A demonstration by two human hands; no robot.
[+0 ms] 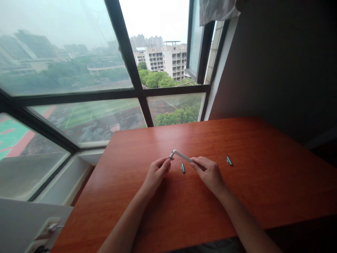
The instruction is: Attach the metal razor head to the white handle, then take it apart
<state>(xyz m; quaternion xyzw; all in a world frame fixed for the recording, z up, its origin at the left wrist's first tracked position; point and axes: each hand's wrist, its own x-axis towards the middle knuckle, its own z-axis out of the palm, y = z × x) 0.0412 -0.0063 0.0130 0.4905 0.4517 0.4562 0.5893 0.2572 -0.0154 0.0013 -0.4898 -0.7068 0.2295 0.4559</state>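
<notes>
My left hand is closed, thumb and fingers pinching a short silver-and-dark piece that looks like the neck of a razor. In my right hand, also closed, is the end of a slim pale handle. It slants up to the left, and its far tip meets the silver piece at an angle; I cannot tell whether they are joined. Below the handle, between my hands, a small teal-and-black razor cartridge lies on the table. A second such cartridge lies to the right of my right hand.
The reddish-brown wooden table extends around both forearms. Beyond its far edge stands a dark-framed window with one pane swung open. A dark wall rises at the right, and a wall socket shows at the lower left.
</notes>
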